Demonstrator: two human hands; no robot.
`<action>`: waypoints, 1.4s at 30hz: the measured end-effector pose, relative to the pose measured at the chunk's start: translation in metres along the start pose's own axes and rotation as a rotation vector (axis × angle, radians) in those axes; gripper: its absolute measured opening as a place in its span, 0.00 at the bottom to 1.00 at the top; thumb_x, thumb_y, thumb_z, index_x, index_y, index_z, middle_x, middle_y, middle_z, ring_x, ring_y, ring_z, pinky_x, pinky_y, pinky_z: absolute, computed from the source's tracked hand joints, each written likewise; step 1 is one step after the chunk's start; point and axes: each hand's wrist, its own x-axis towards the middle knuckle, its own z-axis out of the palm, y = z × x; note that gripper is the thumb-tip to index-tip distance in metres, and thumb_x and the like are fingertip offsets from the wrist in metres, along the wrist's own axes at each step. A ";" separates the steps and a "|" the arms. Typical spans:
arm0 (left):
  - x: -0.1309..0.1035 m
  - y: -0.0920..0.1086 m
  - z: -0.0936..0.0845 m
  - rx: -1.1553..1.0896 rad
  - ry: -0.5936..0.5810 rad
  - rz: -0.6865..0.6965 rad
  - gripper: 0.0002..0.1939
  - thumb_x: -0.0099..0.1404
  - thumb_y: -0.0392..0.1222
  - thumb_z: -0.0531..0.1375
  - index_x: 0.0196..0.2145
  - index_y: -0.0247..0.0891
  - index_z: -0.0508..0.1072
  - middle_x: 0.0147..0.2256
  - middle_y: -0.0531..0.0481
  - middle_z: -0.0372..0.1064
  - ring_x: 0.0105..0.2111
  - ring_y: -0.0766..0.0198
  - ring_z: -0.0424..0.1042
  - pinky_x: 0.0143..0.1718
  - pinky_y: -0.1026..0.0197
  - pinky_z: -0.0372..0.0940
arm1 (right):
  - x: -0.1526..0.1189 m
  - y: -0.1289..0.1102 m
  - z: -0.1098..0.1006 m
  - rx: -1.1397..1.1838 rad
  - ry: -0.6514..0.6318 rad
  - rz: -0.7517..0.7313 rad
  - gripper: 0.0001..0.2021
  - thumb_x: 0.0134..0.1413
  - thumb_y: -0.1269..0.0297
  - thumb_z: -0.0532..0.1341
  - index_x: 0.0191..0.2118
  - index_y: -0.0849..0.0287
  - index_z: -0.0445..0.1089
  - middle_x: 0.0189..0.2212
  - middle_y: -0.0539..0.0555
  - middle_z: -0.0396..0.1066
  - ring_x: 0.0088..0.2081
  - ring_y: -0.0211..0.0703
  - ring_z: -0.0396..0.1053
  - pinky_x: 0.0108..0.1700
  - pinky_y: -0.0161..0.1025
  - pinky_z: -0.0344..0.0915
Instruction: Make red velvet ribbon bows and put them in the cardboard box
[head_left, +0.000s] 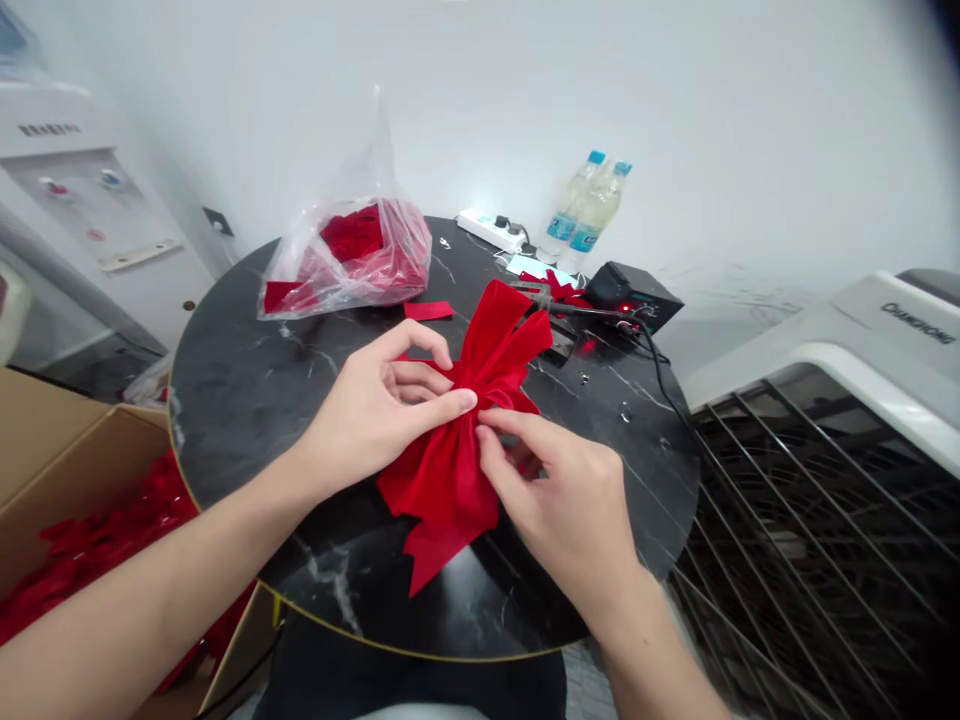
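A large red fabric bow (450, 490) is between my two hands, above the near half of a round black marble-patterned table (622, 470). Its loops point away from me and its notched tails hang toward me. My left hand (397, 395) pinches the gathered centre from the left, thumb on top and fingers curled behind. From the right, my right hand (555, 470) closes thumb and index finger on the folds just below the centre. The fingertips of both hands almost meet there. Part of the bow is hidden behind my fingers.
At the back left sits a clear plastic bag (405, 250) of red fabric, with a loose red strip (429, 310) nearby. Toward the back right are a power strip (491, 230), two bottles (585, 215) and a black corded device (637, 295). A cardboard box (67, 430) holds red pieces; a large fan unit (817, 480) stands right.
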 end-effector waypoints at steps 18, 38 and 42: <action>0.001 0.000 -0.008 -0.046 -0.139 -0.045 0.15 0.55 0.31 0.73 0.35 0.41 0.73 0.31 0.56 0.76 0.33 0.68 0.78 0.37 0.71 0.71 | -0.014 0.006 -0.019 0.105 0.119 0.162 0.03 0.62 0.65 0.66 0.41 0.49 0.76 0.26 0.45 0.72 0.25 0.40 0.70 0.28 0.37 0.69; 0.001 0.004 -0.014 0.001 -0.217 -0.103 0.04 0.61 0.41 0.72 0.36 0.43 0.83 0.34 0.53 0.82 0.36 0.67 0.80 0.37 0.73 0.72 | 0.003 0.044 -0.041 0.249 -0.310 0.165 0.06 0.66 0.61 0.64 0.46 0.46 0.77 0.41 0.48 0.77 0.39 0.43 0.75 0.44 0.39 0.73; 0.000 0.003 -0.011 0.041 -0.257 -0.086 0.04 0.61 0.40 0.72 0.36 0.42 0.83 0.35 0.53 0.81 0.36 0.66 0.81 0.38 0.73 0.72 | 0.000 0.060 -0.073 0.344 -0.624 0.321 0.09 0.70 0.55 0.59 0.40 0.47 0.76 0.33 0.49 0.75 0.32 0.42 0.72 0.34 0.35 0.70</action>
